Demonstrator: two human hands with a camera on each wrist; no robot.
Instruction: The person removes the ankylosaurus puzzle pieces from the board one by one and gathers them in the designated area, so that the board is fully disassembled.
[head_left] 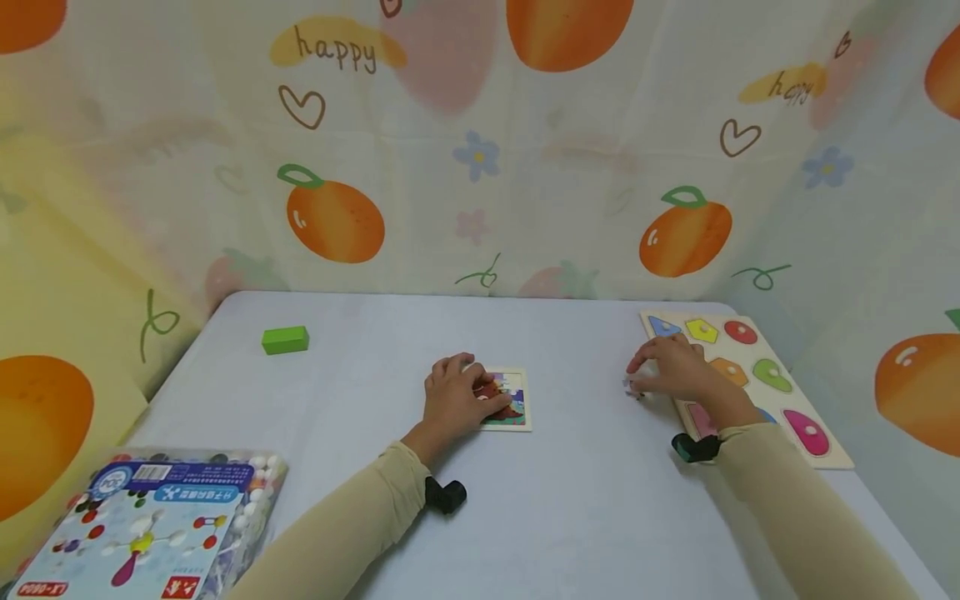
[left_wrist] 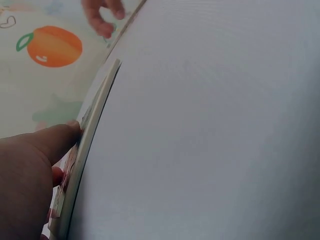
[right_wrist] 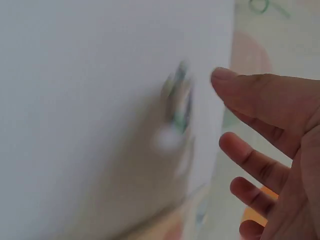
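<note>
A small framed picture puzzle (head_left: 517, 400) lies on the white table, partly covered by my left hand (head_left: 455, 398). Thumb and fingertips of that hand rest on its face; in the left wrist view the thumb touches the picture side of the puzzle (left_wrist: 82, 160). Over at the right, my right hand (head_left: 678, 372) is beside a small, partly hidden piece (head_left: 632, 390). Seen from the right wrist, this piece (right_wrist: 179, 102) is blurred, with its kind unclear. The right thumb and fingers (right_wrist: 250, 90) are spread apart from it, with nothing between them.
A wooden shape board (head_left: 772, 400) with coloured knobbed pieces lies under and beyond the right forearm. A green block (head_left: 285, 340) sits at the back left. A boxed molecule model set (head_left: 142, 525) occupies the front left corner. Fruit-printed cloth (head_left: 525, 167) surrounds the table (head_left: 375, 333).
</note>
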